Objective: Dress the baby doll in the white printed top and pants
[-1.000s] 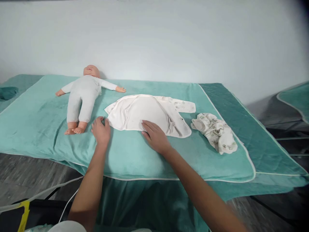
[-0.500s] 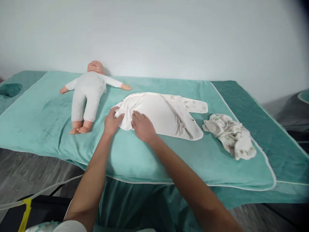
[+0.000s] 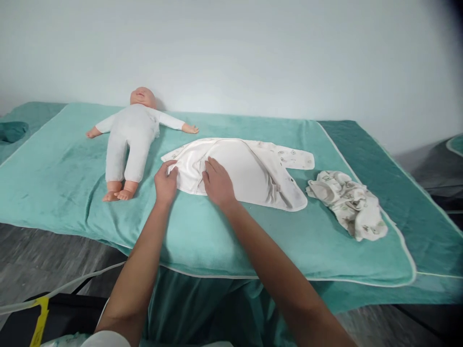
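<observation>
A white baby garment (image 3: pixel 246 171) lies spread on the teal towel (image 3: pixel 217 231). My left hand (image 3: pixel 165 183) pinches its near left corner. My right hand (image 3: pixel 218 183) rests just to the right of it, fingers curled on the garment's near edge. A baby doll (image 3: pixel 128 137) in a pale bodysuit lies on its back to the left of the garment, head toward the wall.
A crumpled patterned cloth (image 3: pixel 349 202) lies at the right on the towel. A darker teal cover (image 3: pixel 398 183) shows beyond the towel's white-piped edge. The grey floor (image 3: pixel 43 255) and a white cable (image 3: pixel 65 286) lie below left. A white wall stands behind.
My right hand slid left along the garment's near edge to meet my left hand. My left hand went from flat on the towel to gripping the garment's corner.
</observation>
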Demonstrator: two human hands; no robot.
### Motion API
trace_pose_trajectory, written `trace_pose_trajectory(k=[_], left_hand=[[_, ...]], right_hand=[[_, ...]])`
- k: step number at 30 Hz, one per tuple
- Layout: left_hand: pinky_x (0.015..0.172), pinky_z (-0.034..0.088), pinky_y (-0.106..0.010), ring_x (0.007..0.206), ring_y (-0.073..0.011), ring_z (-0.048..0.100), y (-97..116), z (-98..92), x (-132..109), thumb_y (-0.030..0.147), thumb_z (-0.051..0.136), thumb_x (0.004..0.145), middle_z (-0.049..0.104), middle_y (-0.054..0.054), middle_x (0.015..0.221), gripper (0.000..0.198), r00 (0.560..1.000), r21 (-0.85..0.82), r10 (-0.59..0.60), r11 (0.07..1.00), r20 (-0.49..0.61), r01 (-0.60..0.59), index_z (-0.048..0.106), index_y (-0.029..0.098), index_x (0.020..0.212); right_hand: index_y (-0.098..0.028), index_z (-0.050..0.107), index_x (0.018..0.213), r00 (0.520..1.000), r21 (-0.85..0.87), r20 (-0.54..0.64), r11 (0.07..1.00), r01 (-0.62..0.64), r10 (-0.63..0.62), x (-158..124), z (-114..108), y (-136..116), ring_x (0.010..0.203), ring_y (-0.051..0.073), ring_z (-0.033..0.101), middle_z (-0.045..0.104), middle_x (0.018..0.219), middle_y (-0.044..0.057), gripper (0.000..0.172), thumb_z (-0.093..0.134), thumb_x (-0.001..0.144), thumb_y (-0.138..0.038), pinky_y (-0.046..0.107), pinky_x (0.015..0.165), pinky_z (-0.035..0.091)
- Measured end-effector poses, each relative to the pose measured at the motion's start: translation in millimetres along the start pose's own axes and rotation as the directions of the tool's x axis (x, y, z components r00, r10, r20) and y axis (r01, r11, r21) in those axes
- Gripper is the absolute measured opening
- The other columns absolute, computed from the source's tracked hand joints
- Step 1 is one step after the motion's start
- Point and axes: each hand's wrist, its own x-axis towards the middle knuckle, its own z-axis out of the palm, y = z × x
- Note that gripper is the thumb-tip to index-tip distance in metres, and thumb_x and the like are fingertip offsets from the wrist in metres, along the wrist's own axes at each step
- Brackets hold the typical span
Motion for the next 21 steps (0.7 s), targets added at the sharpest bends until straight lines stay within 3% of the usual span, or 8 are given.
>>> trace_pose_trajectory(k=[4, 8, 9, 11, 13, 15, 21], left_hand=[[0.102, 0.049, -0.036, 0.111, -0.0225, 0.067, -2, -2.0, -3, 0.027, 0.059, 0.092, 0.073, -0.008, 0.116, 0.027, 0.995, 0.077, 0.055, 0.996, -0.078, -0.049, 0.071, 0.019, 0.114], [0.101, 0.046, -0.041, 0.11, -0.0259, 0.062, 7, -6.9, -25, 0.03, 0.058, 0.095, 0.066, -0.012, 0.115, 0.028, 0.95, 0.368, 0.203, 0.924, -0.238, -0.105, 0.068, 0.017, 0.118], [0.101, 0.045, -0.042, 0.111, -0.0269, 0.061, 11, -7.4, -33, 0.032, 0.058, 0.097, 0.066, -0.013, 0.114, 0.026, 0.944, 0.442, 0.257, 0.885, -0.207, -0.144, 0.068, 0.018, 0.116], [0.098, 0.043, -0.043, 0.11, -0.028, 0.061, 18, -6.7, -51, 0.035, 0.055, 0.1, 0.069, -0.012, 0.112, 0.024, 0.941, 0.532, 0.338, 0.798, -0.006, -0.283, 0.069, 0.019, 0.112], [0.092, 0.041, -0.042, 0.104, -0.0274, 0.062, 25, -4.3, -66, 0.037, 0.053, 0.103, 0.072, -0.011, 0.109, 0.024, 0.9, 0.547, 0.359, 0.716, 0.245, -0.435, 0.069, 0.02, 0.11], [0.088, 0.039, -0.041, 0.101, -0.027, 0.062, 28, -1.6, -73, 0.039, 0.054, 0.103, 0.074, -0.009, 0.108, 0.024, 0.856, 0.55, 0.349, 0.658, 0.381, -0.513, 0.069, 0.021, 0.11], [0.084, 0.036, -0.041, 0.098, -0.0264, 0.061, 29, 1.2, -72, 0.036, 0.055, 0.103, 0.075, -0.007, 0.103, 0.021, 0.851, 0.609, 0.322, 0.596, 0.416, -0.523, 0.07, 0.022, 0.109]], right_hand=[[-0.007, 0.048, 0.154, 0.995, -0.099, 0.072, 0.992, 0.081, -0.074, -2, 2, -1, 0.158, 0.029, 0.033, 0.04, 0.167, 0.015, 0.055, 0.028, 0.108, -0.03, 0.049, 0.129, 0.027], [-0.011, 0.046, 0.156, 0.982, -0.086, 0.116, 0.983, 0.163, -0.152, -7, -1, 0, 0.158, 0.026, 0.033, 0.04, 0.167, 0.013, 0.055, 0.026, 0.109, -0.03, 0.048, 0.128, 0.028], [-0.012, 0.047, 0.155, 0.979, -0.075, 0.12, 0.981, 0.177, -0.167, -6, -2, 1, 0.158, 0.026, 0.034, 0.04, 0.167, 0.013, 0.054, 0.026, 0.108, -0.028, 0.048, 0.128, 0.029], [-0.013, 0.047, 0.155, 0.972, -0.054, 0.131, 0.978, 0.202, -0.194, -1, -3, 3, 0.157, 0.025, 0.035, 0.041, 0.167, 0.012, 0.053, 0.026, 0.107, -0.024, 0.049, 0.127, 0.029], [-0.013, 0.047, 0.155, 0.96, -0.032, 0.159, 0.971, 0.238, -0.23, 8, -3, 5, 0.157, 0.024, 0.036, 0.041, 0.167, 0.012, 0.052, 0.029, 0.106, -0.019, 0.049, 0.127, 0.03], [-0.014, 0.048, 0.154, 0.945, -0.007, 0.196, 0.963, 0.27, -0.263, 19, -1, 8, 0.157, 0.023, 0.036, 0.043, 0.166, 0.011, 0.053, 0.032, 0.103, -0.014, 0.048, 0.127, 0.029], [-0.015, 0.049, 0.153, 0.934, 0.003, 0.178, 0.949, 0.316, -0.311, 29, 4, 14, 0.157, 0.023, 0.036, 0.044, 0.165, 0.011, 0.052, 0.031, 0.105, -0.017, 0.05, 0.127, 0.028]])
